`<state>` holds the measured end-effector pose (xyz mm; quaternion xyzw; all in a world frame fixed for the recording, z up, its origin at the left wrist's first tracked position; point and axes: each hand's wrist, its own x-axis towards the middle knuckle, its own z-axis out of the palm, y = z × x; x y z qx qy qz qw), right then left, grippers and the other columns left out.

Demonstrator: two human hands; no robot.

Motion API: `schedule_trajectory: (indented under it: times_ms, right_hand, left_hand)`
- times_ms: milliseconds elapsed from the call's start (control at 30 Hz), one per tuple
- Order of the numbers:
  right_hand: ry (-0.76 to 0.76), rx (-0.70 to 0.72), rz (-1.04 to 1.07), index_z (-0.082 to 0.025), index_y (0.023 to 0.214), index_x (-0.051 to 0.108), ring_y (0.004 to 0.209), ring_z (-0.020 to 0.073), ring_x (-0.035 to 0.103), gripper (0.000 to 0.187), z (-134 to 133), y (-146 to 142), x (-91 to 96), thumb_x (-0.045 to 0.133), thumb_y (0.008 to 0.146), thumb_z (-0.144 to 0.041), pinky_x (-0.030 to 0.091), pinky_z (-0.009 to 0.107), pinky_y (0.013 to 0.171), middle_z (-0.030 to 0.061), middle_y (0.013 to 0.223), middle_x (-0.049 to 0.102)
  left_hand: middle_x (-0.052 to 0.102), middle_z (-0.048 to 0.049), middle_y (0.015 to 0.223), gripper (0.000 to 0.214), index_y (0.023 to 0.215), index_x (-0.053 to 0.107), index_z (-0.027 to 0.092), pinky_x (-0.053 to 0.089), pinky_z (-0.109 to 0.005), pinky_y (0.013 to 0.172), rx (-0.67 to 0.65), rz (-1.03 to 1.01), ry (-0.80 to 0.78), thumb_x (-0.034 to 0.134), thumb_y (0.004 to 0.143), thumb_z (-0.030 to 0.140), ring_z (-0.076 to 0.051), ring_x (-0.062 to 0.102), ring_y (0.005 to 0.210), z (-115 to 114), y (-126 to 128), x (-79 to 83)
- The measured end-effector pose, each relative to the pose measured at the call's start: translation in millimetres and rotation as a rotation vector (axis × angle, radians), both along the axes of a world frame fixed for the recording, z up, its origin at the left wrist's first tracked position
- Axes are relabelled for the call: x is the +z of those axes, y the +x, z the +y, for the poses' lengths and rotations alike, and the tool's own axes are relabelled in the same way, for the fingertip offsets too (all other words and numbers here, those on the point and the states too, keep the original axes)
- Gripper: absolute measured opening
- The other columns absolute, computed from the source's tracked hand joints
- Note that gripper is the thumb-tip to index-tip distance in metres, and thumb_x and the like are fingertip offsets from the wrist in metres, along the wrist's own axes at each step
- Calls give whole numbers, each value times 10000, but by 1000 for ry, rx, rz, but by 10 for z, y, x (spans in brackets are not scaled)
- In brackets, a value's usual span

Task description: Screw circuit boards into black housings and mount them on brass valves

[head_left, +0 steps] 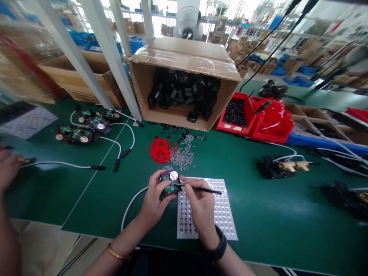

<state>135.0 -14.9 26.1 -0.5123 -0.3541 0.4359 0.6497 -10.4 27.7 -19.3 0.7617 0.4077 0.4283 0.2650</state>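
Held in my left hand (153, 201) is a small black housing with a green circuit board (166, 177) and a round silvery disc on it. A white cable (128, 207) runs from its side down toward the table's front edge. My right hand (202, 209) grips a slim black tool (205, 189) like a pen, fingers closed round it. The tool's thin, pale tip lies over the board; whether it touches cannot be made out. Under my right hand is a white sheet (227, 218) with rows of round silvery pieces, partly covered by the hand.
A bundle of red wire (161, 150) and scattered small metal pins (184, 158) lie ahead. Behind stands a carton (184, 57) of black parts. Similar cabled units (83, 134) sit left, red bins (236, 115) right. Another person's hand (8, 168) is at far left.
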Motion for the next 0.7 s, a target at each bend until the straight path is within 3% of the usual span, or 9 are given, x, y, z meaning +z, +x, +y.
schedule_trajectory:
  times_ms: [100,167,200,233,333,433,533,633,700]
  right_hand:
    - [177,-84,-253,-249,852,646,992,235,591,91,186,178,139,557,852,-269,419,411,928,59,944,659]
    - [159,-215,-492,-250,896,629,896,216,602,219,608,383,233,420,916,-310,429,392,892,58,914,637]
    - [69,-290,-657,-232,948,613,853,209,599,287,900,488,275,339,940,-316,443,373,850,69,922,620]
    - [-85,-231,-887,-216,1028,586,901,210,588,319,1225,581,309,287,951,-300,435,358,852,84,986,603]
    - [-186,-128,-1064,-170,1054,589,934,244,590,214,2168,730,356,497,868,-223,430,355,824,139,1134,544]
    - [-254,-48,-1152,-147,917,627,868,232,620,134,2703,709,316,582,791,-127,433,325,772,142,1075,574]
    - [-283,-16,-1221,-150,863,626,879,231,619,90,2704,730,213,542,828,-149,423,298,744,130,1010,609]
    - [-318,-11,-1273,-166,904,617,869,224,615,267,2328,1016,107,370,934,-261,412,278,690,121,963,635]
    - [-389,43,-1297,-176,780,628,730,213,621,393,1985,1337,67,331,945,-374,395,263,597,89,774,652]
  left_hand:
    - [359,-66,1330,408,1174,435,323,435,-472,969,42,-28,27,569,822,166,-255,442,1210,6,-31,-82]
    - [353,-65,1343,438,1201,415,333,449,-462,963,55,-47,44,546,827,149,-253,449,1211,10,-50,-146]
    - [351,-66,1350,442,1206,413,336,457,-457,957,53,-45,57,534,828,140,-255,452,1212,12,-58,-172]
    - [348,-68,1356,442,1206,415,338,464,-456,951,51,-34,68,522,830,133,-259,456,1212,13,-64,-192]
    - [343,-81,1369,442,1206,423,345,491,-457,923,62,5,81,499,827,132,-279,470,1206,24,-76,-222]
    - [381,-81,1356,431,1193,443,370,518,-456,884,87,-24,78,501,817,167,-298,505,1172,50,-70,-235]
    - [450,-84,1306,445,1210,448,378,523,-472,869,129,-95,67,533,798,235,-319,528,1144,67,-42,-246]
    - [512,-117,1245,628,1335,341,333,529,-476,851,171,-134,-25,587,758,294,-335,552,1104,54,2,-252]
    - [538,-135,1207,749,1407,219,279,528,-478,843,195,-147,-121,586,755,318,-331,572,1065,35,33,-246]
